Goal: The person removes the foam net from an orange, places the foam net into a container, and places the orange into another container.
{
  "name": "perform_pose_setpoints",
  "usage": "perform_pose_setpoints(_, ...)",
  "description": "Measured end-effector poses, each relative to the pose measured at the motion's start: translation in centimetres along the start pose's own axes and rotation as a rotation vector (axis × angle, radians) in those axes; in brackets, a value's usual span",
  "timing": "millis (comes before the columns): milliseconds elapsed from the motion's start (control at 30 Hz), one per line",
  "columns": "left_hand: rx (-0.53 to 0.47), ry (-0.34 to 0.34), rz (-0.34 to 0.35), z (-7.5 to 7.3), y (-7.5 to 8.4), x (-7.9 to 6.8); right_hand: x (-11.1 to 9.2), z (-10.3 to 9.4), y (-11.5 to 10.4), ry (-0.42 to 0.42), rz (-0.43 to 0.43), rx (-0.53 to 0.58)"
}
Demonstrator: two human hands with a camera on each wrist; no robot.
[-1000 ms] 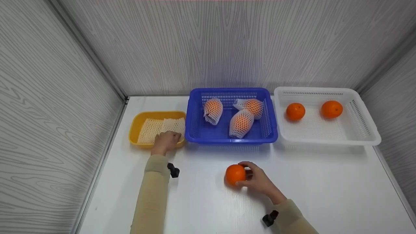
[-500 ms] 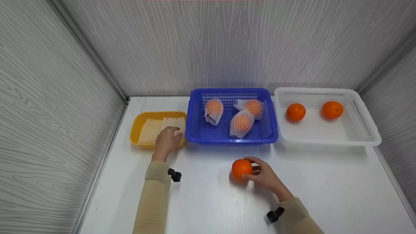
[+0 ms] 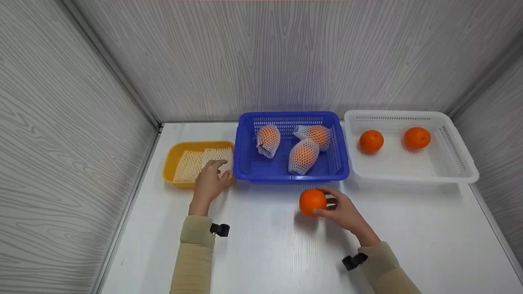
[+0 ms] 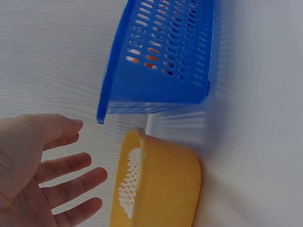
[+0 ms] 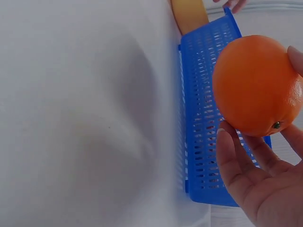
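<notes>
My right hand (image 3: 345, 210) grips an orange (image 3: 312, 202) with thumb and fingers, lifted off the table in front of the blue basket (image 3: 291, 177). In the right wrist view the orange (image 5: 258, 85) shows its green stem end. Over the front right of the yellow container (image 3: 169, 163) hovers my left hand (image 3: 210, 181), its fingers loosely bent and apart. White foam net sleeves (image 3: 190, 165) lie inside that container. In the left wrist view nothing is between the fingers of the left hand (image 4: 52, 170), and the container (image 4: 165, 184) stands beside them.
Inside the blue basket lie 3 net-wrapped oranges, such as the front one (image 3: 303, 156). To its right, a white basket (image 3: 412, 179) holds two bare oranges (image 3: 371, 141). The baskets stand near the back wall (image 3: 261, 57) on a white table (image 3: 261, 261).
My right hand has carried the orange up, forward and to the right, toward the blue basket. The left hand has risen from the foam sleeves and its fingers have spread.
</notes>
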State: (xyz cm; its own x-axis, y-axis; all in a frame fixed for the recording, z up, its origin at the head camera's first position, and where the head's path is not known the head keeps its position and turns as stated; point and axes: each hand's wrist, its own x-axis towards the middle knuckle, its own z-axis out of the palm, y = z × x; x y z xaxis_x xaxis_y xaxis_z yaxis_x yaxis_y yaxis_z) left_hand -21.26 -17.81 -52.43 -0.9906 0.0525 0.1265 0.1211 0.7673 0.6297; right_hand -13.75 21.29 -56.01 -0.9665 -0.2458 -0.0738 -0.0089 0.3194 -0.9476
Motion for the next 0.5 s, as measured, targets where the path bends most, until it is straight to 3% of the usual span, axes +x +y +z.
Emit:
perform_pose_setpoints(300, -0.010, 0.085, 0.070, 0.0, 2.4, -1.6, 0.2, -2.7, -1.7, 0.027, -0.003, -0.058)
perform_pose_setpoints(500, 0.000, 0.094, 0.151, 0.4, 4.1, -2.3, 0.6, -4.7, -3.0, 0.073, 0.000, -0.079)
